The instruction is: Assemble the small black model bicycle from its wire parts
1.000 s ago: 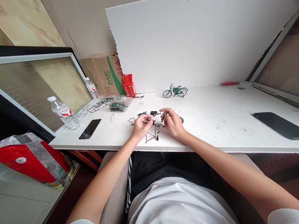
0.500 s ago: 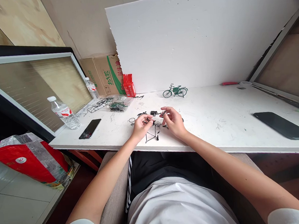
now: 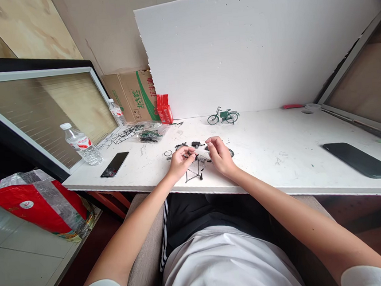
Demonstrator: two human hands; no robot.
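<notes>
the left hand [image 3: 181, 160] seems to pinch the black frame [image 3: 193, 177] between thumb and fingertips, near the table's [image 3: 259, 132] front edge. the right hand [image 3: 221, 157] is half curled beside it; whether it grips anything cannot be told. the frame looks partly joined; a wheel [image 3: 232, 153], a black box [image 3: 196, 144] and a thin ring [image 3: 168, 153] appear loose. a green bicycle [image 3: 223, 115] stands whole behind.

A clear plastic bottle with a red-and-white label [image 3: 84, 143] stands near a black rectangular phone [image 3: 114, 164] on the white surface [image 3: 263, 141] — farther back, a small red box [image 3: 164, 109] stands by a brown cardboard carton [image 3: 129, 97].
</notes>
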